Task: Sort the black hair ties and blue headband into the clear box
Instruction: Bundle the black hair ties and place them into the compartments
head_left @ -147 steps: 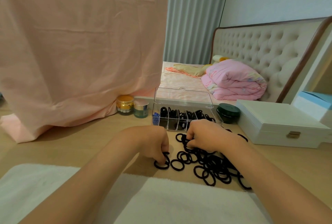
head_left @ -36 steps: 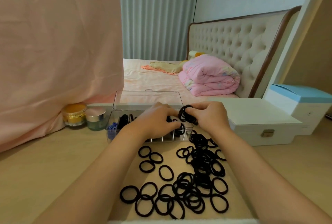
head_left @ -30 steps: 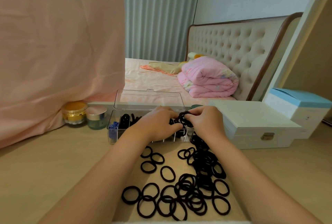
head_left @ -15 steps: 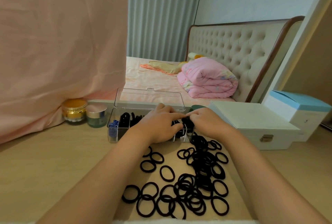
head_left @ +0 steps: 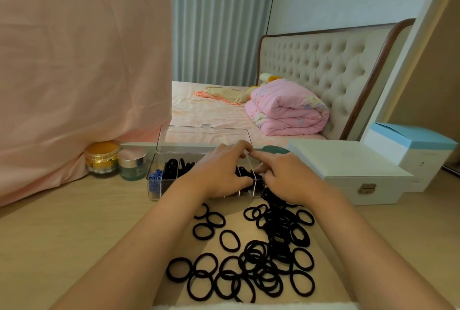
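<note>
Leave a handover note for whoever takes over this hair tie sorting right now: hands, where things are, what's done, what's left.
Hands: left hand and right hand are both over the right end of the box, on a bunch of ties. Whether they grip it is unclear.
Box: lid open.
Done: headband in the leftmost compartment, stored ties in others.
Left: many loose ties on the table in front of the box.

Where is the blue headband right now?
Head view, left of centre: the blue headband lies in the leftmost compartment of the clear box, beside the silver-lidded jar.
</note>
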